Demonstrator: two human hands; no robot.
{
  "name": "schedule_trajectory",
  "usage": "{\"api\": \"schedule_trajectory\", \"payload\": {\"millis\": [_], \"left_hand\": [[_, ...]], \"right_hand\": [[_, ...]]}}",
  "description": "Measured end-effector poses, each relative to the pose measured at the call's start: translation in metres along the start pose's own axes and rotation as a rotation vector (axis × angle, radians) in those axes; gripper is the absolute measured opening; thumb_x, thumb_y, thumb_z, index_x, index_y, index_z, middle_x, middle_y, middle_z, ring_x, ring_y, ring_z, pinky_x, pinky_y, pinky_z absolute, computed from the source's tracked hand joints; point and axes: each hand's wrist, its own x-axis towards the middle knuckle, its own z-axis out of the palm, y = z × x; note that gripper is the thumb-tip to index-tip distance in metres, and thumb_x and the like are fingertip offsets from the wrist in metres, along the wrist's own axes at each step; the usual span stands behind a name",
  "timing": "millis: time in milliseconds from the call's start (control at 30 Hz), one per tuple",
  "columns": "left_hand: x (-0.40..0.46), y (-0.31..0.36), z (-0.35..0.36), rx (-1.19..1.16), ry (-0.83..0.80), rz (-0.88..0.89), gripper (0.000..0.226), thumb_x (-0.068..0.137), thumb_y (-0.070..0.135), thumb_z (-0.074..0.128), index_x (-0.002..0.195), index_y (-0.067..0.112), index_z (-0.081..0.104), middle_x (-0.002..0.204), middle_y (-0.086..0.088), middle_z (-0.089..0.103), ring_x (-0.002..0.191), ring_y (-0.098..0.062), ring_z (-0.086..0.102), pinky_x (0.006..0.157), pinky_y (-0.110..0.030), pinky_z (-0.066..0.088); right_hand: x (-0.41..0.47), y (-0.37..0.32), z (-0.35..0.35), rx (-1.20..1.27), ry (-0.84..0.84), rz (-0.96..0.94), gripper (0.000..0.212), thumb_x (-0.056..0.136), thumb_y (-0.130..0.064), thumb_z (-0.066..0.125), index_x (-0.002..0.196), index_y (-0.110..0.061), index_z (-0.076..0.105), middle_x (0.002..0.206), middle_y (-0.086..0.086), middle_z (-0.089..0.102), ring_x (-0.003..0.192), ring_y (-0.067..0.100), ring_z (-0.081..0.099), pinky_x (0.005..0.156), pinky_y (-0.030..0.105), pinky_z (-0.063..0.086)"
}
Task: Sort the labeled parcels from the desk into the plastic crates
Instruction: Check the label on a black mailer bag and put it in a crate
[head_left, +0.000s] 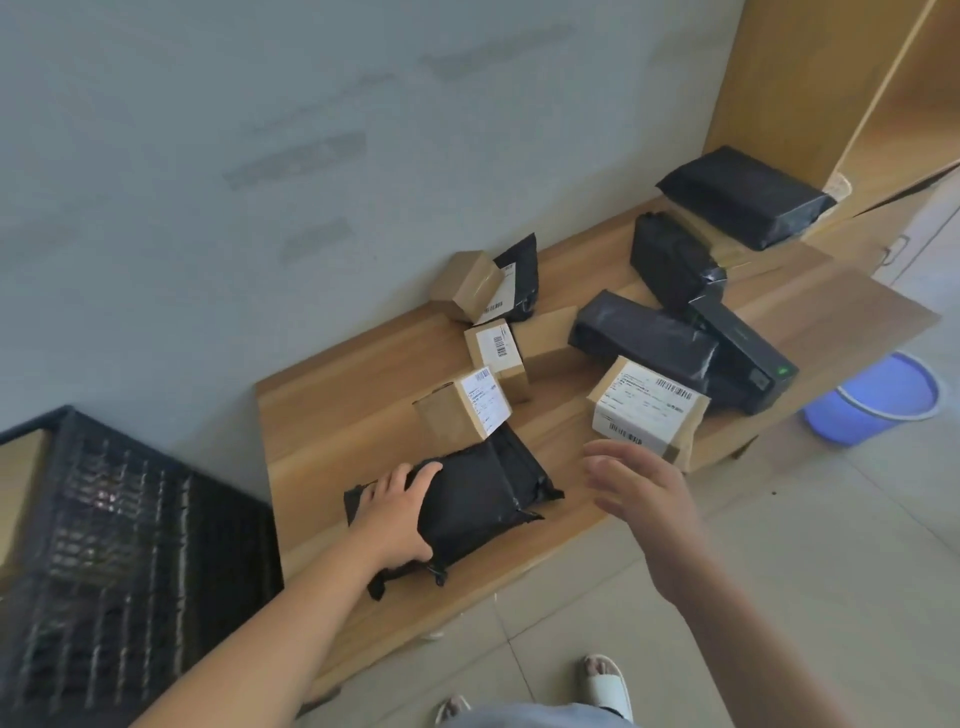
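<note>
**Head view: left hand on a black mailer, desk crowded with parcels**

Head camera looks down on a low wooden desk (332, 395) against a pale wall. At far left a black lattice plastic crate (119, 551) stands beside the desk's end, its near side cut off by the frame edge and its inside blurred.

The left hand (397, 512) grips a black poly mailer (467, 501) lying flat at the desk's front edge, fingers over its far edge and thumb curled under the near side. Just behind the mailer stands a small cardboard box (462, 413) with a white label; behind that, another labelled box (496, 358), then a brown box leaning on a black bag (519, 278) near the wall.

The right hand (641, 491) hovers over the desk's front edge with fingers spread and loose, holding nothing, and hides the near corner of a larger labelled box (647, 405). Barcodes show on the labels, but the print is too blurred to read.

Further right, black wrapped parcels (644, 338) lie partly across a black device with a green light (748, 364). Another black parcel (743, 197) rests by a wooden cabinet (810, 88). A blue bucket (872, 400) sits on the tiled floor beyond the desk.
</note>
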Motion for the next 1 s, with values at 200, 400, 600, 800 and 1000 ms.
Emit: {"api": "schedule_trajectory", "payload": {"millis": [200,400,600,800,1000], "left_hand": [[0.000,0.000,-0.006,-0.039,0.035,0.005,0.112,0.068,0.028,0.082,0.157,0.040,0.016,0.158,0.002,0.028,0.148,-0.029,0.029,0.120,-0.046,0.027],[-0.010,-0.007,-0.005,-0.149,0.008,0.032,0.110,0.068,0.025,0.085,0.154,0.047,0.019,0.156,0.010,0.027,0.142,-0.026,0.033,0.113,-0.044,0.036],[-0.039,-0.014,-0.010,-0.598,0.042,0.048,0.107,0.071,0.016,0.092,0.149,0.050,0.027,0.153,0.016,0.029,0.143,-0.017,0.033,0.108,-0.031,0.043],[-0.092,-0.018,-0.032,-1.382,0.118,0.198,0.090,0.073,0.016,0.087,0.145,0.042,0.041,0.144,-0.002,0.058,0.133,-0.026,0.056,0.103,-0.038,0.052],[-0.109,-0.004,-0.002,-1.932,-0.019,0.573,0.062,0.087,0.031,0.075,0.141,0.007,0.059,0.140,-0.014,0.064,0.130,-0.033,0.060,0.112,-0.048,0.043]], "right_hand": [[0.013,-0.006,-0.005,-0.027,-0.068,0.017,0.014,0.099,-0.014,0.062,0.105,-0.023,0.072,0.110,-0.009,0.064,0.107,0.013,0.062,0.097,0.038,0.055],[0.025,-0.013,-0.006,-0.049,-0.143,-0.010,0.016,0.102,-0.015,0.059,0.110,-0.021,0.071,0.103,-0.014,0.061,0.099,0.007,0.060,0.098,0.038,0.053],[0.035,-0.009,0.004,-0.082,-0.213,-0.008,0.013,0.102,-0.020,0.062,0.107,-0.026,0.072,0.111,-0.003,0.070,0.108,0.017,0.066,0.099,0.042,0.056],[0.039,-0.023,0.015,-0.138,-0.389,-0.080,0.017,0.099,-0.029,0.068,0.115,-0.034,0.070,0.118,-0.007,0.070,0.113,0.016,0.065,0.102,0.041,0.054],[0.031,-0.033,0.036,-0.164,-0.745,-0.121,0.040,0.091,-0.046,0.072,0.130,-0.045,0.062,0.124,-0.026,0.068,0.123,0.007,0.060,0.090,0.024,0.050]]}}
